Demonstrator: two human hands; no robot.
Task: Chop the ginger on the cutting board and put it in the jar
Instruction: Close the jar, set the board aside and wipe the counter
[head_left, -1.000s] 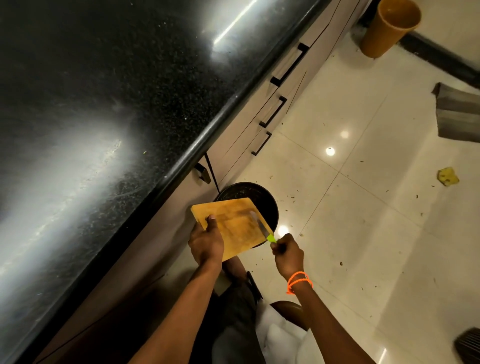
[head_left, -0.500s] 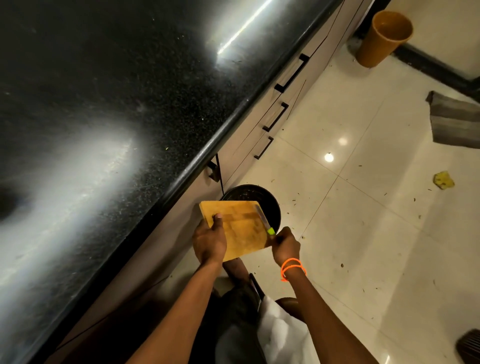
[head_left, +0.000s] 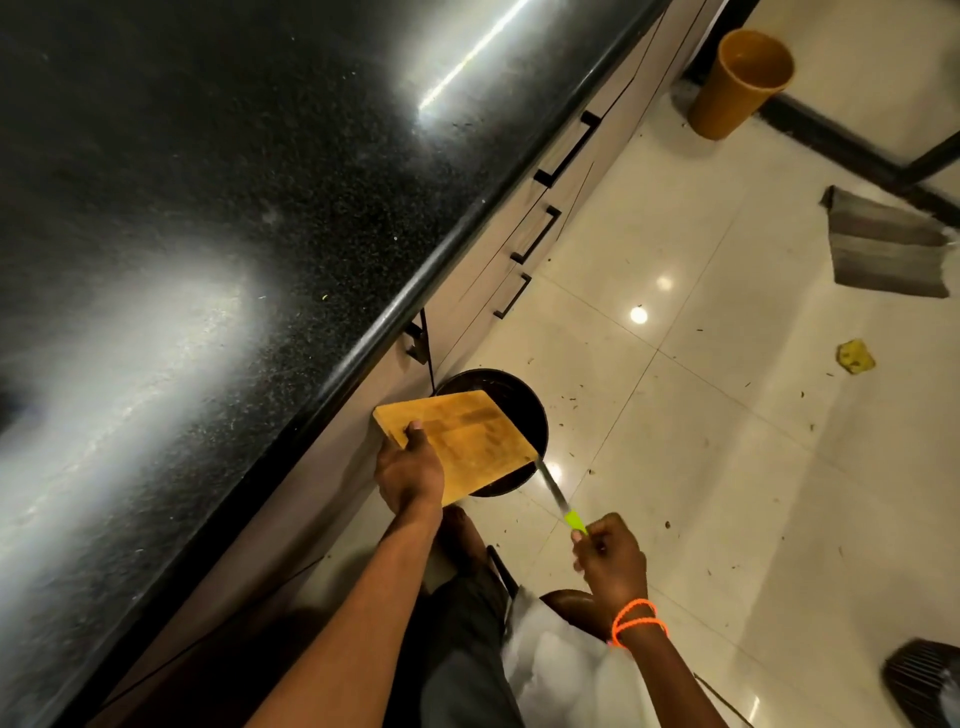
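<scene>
Over bin (head_left: 524, 415) — one cutting board (head_left: 467, 441), one knife (head_left: 558, 499).

Bare wooden cutting board (head_left: 470, 441) tilted over bin (head_left: 524, 410)

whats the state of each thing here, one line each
wooden cutting board: held tilted over the black round bin, no pieces visible on it
black round bin: open, on the floor by the cabinets
green-handled knife: blade tip at the board's lower corner
left hand: grips the board's edge
right hand: grips the knife handle
orange plastic bucket: upright, open
cabinet drawers: closed
</scene>
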